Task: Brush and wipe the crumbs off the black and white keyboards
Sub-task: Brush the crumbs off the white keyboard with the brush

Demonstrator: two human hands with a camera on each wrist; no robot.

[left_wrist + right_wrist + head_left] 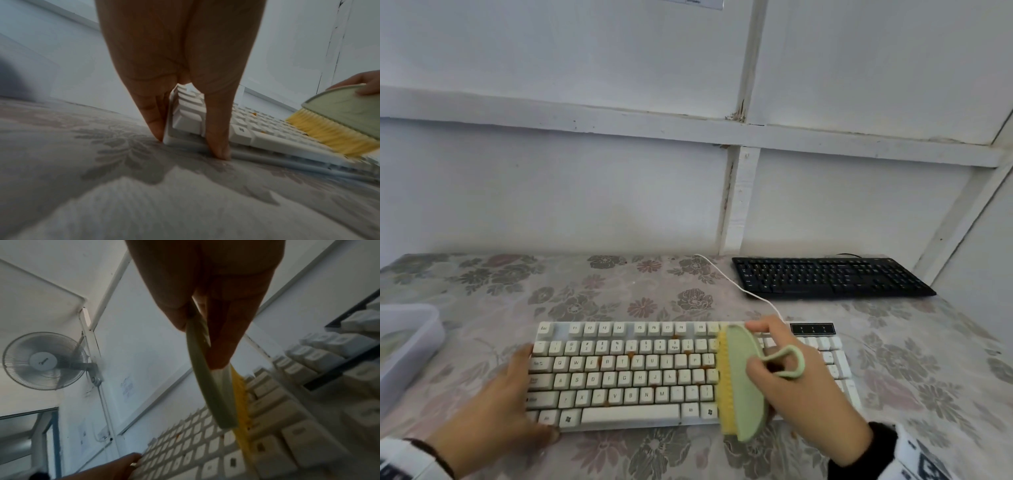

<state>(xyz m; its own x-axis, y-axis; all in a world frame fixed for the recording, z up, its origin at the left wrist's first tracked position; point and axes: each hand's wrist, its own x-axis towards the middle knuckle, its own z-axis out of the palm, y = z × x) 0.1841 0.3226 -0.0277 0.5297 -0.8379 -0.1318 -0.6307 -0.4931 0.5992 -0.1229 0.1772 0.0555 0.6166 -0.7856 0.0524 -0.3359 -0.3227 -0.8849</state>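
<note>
The fingers [156,120] of the left hand [493,404] are straight and press against the left end of the white keyboard [640,373], with the thumb at its front edge, so they brace it and do not wrap it. The right hand [801,387] grips the green brush [744,380] by its flat back, thumb on one side and fingers on the other, and the yellow bristles [331,138] touch the keys just right of the letter block. The white keyboard lies flat on the flowered surface [619,291], near the person. Orange-brown crumbs [631,354] sit between its keys.

The black keyboard [828,277] lies well apart, at the back right, near the wall.

I judge that the white keyboard is light and stiff and slides easily on the smooth cloth, therefore the holding at its end is needed while the brush pushes sideways. The keycaps can probably come loose under hard force, so a light stroke is better. The brush seems light, its bristles soft and bending; the broad back is the good place to hold it. The loop at its handle hangs free.
</note>
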